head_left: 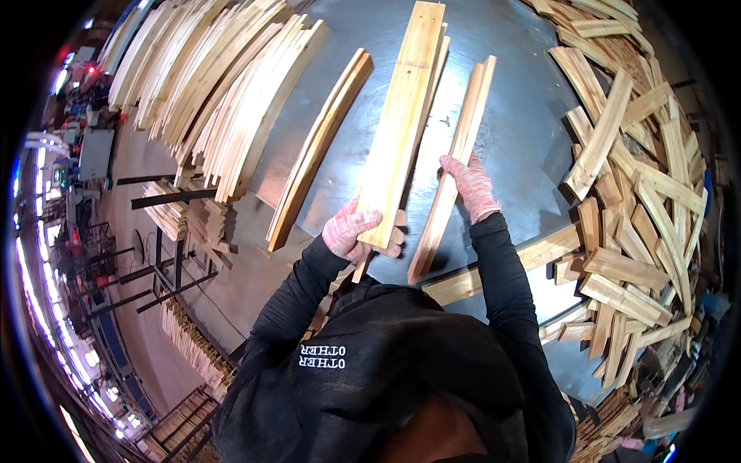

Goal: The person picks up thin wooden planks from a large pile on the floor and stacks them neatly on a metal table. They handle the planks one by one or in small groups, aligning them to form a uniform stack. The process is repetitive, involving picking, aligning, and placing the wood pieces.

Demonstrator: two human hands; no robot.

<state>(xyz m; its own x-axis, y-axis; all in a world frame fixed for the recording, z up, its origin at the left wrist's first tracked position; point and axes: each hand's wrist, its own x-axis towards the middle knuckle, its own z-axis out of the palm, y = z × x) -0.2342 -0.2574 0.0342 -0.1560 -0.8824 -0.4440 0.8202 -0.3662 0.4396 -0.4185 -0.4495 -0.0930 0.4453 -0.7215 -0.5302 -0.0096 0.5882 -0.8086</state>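
My left hand (pixel 363 234), in a pink-and-white work glove with bare fingertips, is closed around the near end of a long, pale wooden board (pixel 397 116). The board is raised and points away from me. Another board edge shows just behind its right side. My right hand (pixel 469 185), gloved alike, grips a narrower wooden plank (pixel 451 177) that stands on its edge. Both pieces are apart, with the grey metal tabletop (pixel 513 116) between and beyond them. Left of my left hand, a pair of narrow planks (pixel 320 150) lies side by side at the table's left edge.
Long rows of stacked boards (pixel 224 77) stand at the far left on a dark metal rack (pixel 174 197). A jumbled heap of short offcuts (pixel 633 208) covers the right side. A flat board (pixel 509 262) lies across the table near me. Machinery (pixel 93 154) stands farther left.
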